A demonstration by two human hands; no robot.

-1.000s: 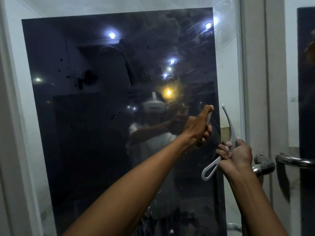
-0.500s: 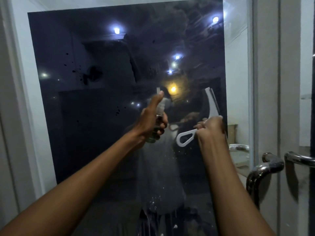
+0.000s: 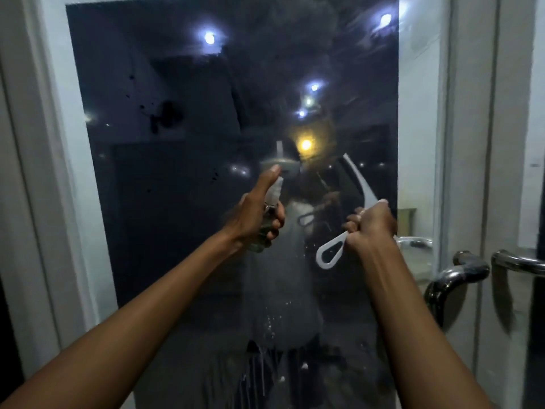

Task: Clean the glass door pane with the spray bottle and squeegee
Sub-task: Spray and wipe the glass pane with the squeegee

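The dark glass door pane [image 3: 182, 231] fills the view, with black specks at its upper left and wet droplets and streaks low in the middle. My left hand [image 3: 256, 214] grips a small clear spray bottle [image 3: 269, 219] held up before the pane, thumb raised near its white nozzle. To its right, my right hand [image 3: 371, 228] grips the white squeegee [image 3: 330, 255] by its looped handle. The squeegee's blade stands up above the fist, close to the glass. I cannot tell whether the blade touches the pane.
A white door frame [image 3: 56, 172] borders the pane on the left. Chrome door handles [image 3: 460, 278] stick out at the right, just beside my right forearm. A second glass door [image 3: 519, 143] stands further right. Lights and a person's reflection show in the glass.
Both hands have shifted left across the pane from its right edge and the view has moved closer. The squeegee blade rose in front of the glass. The last half second shows little motion.
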